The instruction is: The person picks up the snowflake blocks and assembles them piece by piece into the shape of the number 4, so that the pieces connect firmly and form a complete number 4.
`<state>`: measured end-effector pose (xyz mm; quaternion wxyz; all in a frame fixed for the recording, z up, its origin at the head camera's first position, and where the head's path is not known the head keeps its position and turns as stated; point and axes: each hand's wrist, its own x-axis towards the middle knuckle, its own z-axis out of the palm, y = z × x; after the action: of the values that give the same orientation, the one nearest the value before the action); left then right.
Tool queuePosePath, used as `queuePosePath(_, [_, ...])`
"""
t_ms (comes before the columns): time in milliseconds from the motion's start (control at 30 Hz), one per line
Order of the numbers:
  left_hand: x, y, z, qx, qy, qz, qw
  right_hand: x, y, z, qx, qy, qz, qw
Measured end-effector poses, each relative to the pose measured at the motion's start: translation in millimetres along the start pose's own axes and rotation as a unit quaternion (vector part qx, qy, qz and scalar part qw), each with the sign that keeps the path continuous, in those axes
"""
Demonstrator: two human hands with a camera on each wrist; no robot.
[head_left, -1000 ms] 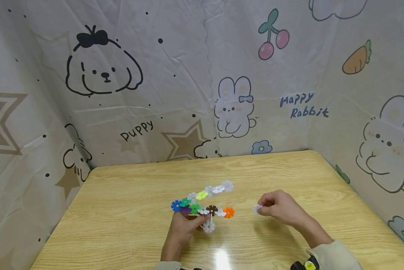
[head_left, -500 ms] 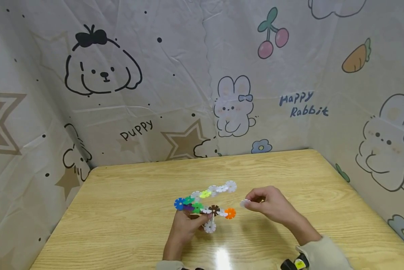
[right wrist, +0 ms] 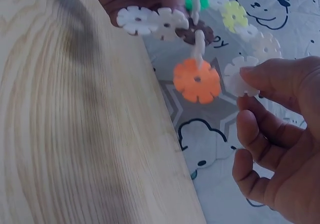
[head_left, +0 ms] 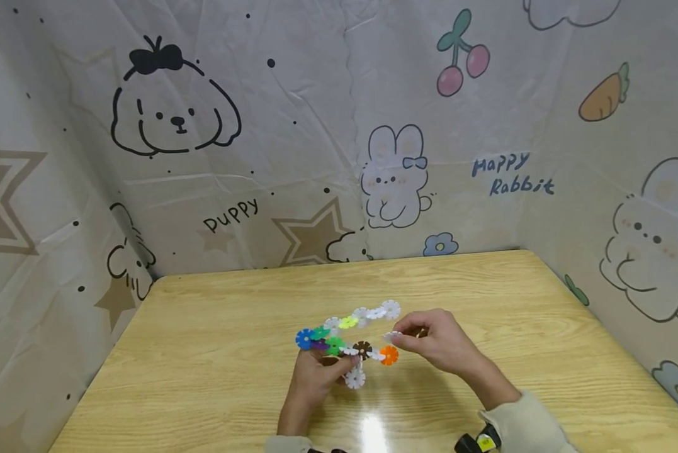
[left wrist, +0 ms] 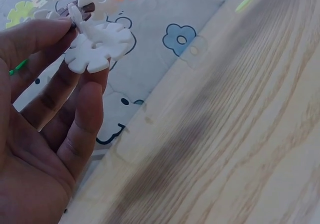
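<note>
My left hand [head_left: 316, 376] holds up a chain of interlocking snowflake discs [head_left: 333, 346], pinching it between thumb and fingers. Two rows branch from a blue disc [head_left: 306, 339] on the left. The nearer row ends in an orange disc [right wrist: 197, 80], past a brown disc [head_left: 363, 350]; the farther one includes a yellow disc [head_left: 347, 322] and ends in a white disc [head_left: 391, 309]. Below the near row hangs another white disc [left wrist: 100, 48]. My right hand [head_left: 437, 340] pinches a loose white snowflake disc [right wrist: 240, 77] by thumb and forefinger, close beside the orange disc.
Under both hands lies a wood-grain table [head_left: 231, 377], its back edge against a cartoon-printed cloth [head_left: 293, 157] that also rises at both sides. A black strap device [head_left: 477, 440] sits on my right wrist.
My right hand has moved left with the white disc, from well apart to right by the chain's orange end. My left hand has shifted slightly right, still holding the chain.
</note>
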<state>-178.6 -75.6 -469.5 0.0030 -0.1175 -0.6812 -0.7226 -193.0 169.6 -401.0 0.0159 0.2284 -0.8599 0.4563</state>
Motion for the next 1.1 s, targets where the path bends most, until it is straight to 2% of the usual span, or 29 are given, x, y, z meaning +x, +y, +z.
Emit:
queuePosePath(200, [0.4,3.5,3.4,-0.001,0.012,-0.001,0.9999,3,-6,9,0.015,0.017,0.013,1.0])
queuePosePath(500, [0.6,1.4,9.0,-0.012,0.03,0.023,0.9992,8,-16,19,0.036,0.048,0.035,0.998])
queuePosePath(767, [-1.6,1.7,14.5,-0.021,0.059,0.025,0.9977,11,-20,27,0.062,0.078,0.042,0.994])
queuePosePath(1000, [-3.7,0.9,17.8,0.005,0.074,-0.005,0.9972,15,-26,35,0.051,0.118,0.078,0.989])
queuePosePath(1100, [-3.4,-0.2,19.1,0.007,0.075,0.002,0.9972,15,-29,38,0.062,0.129,0.088,0.986])
